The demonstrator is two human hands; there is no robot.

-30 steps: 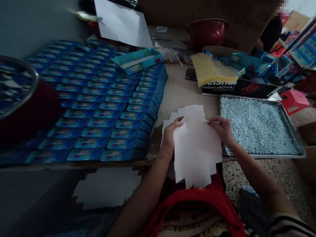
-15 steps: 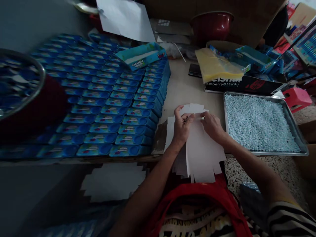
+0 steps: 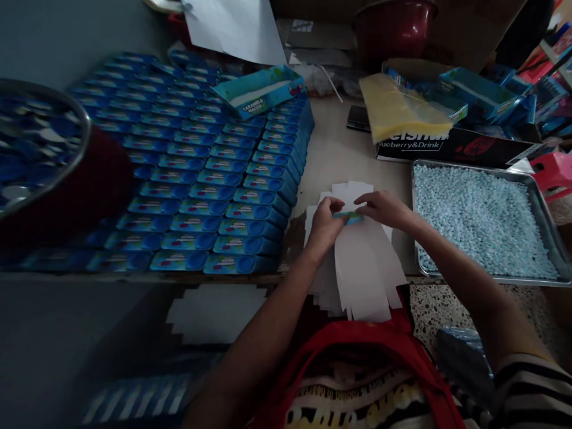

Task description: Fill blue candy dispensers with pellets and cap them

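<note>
Several white cardboard box blanks (image 3: 364, 268) lie stacked at the table's front edge, over my lap. My left hand (image 3: 325, 223) is closed on the left side of the top blank's far end, where a folded flap shows a blue printed strip (image 3: 353, 218). From the right, my right hand (image 3: 386, 208) reaches over that same end, its thumb and fingers bent at the fold. My fingers partly cover the flap. Rows of blue printed boxes (image 3: 214, 208) stand to the left, with one open blue box (image 3: 261, 92) resting on top.
A metal tray (image 3: 417, 238) of pale blue candies sits right. Behind it, a black carton (image 3: 411, 149) holds blue boxes and yellow sheets (image 3: 397, 113). A dark red pot (image 3: 98, 173) stands left, a red bowl (image 3: 395, 36) at the back. A phone-like dark object (image 3: 358, 118) lies mid-table.
The far end of the top blank has been folded, and its blue printed side now shows. My right hand has shifted slightly up and its fingers have moved left. The view has shifted a little.
</note>
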